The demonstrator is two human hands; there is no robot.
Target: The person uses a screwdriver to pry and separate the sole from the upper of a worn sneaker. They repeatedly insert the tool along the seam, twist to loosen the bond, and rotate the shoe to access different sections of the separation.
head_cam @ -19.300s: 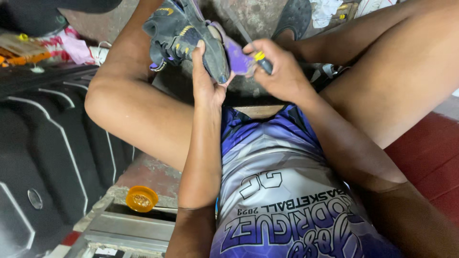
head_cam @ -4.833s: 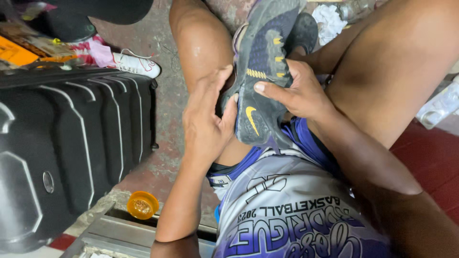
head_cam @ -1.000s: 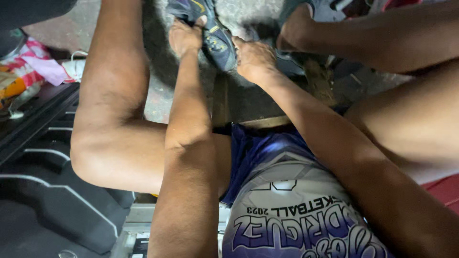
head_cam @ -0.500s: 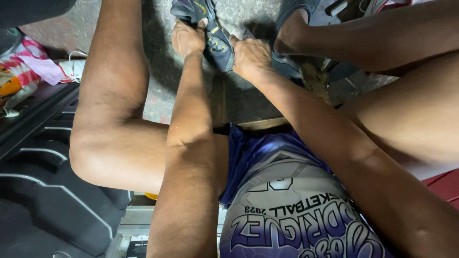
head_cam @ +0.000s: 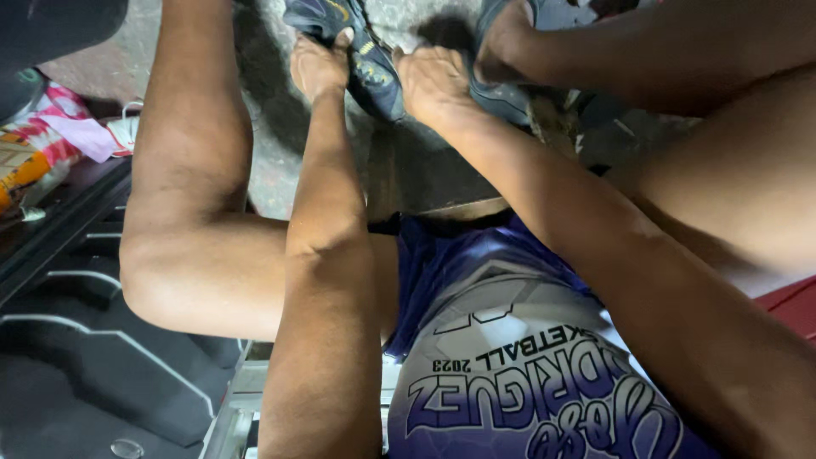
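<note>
1. Both arms reach far forward, down between the bare knees, to a dark blue shoe (head_cam: 374, 72) with yellow marks, low near the concrete floor (head_cam: 272, 161).
2. Left hand (head_cam: 319, 68): fingers curled closed over the shoe's left side, gripping it.
3. Right hand (head_cam: 433, 85): closed on the shoe's right edge, knuckles up.
4. A bare foot (head_cam: 506, 42) sits just beside the right hand, on a second dark shoe (head_cam: 501, 98).
5. A black hard-shell suitcase (head_cam: 76, 340) lies at the left.
</note>
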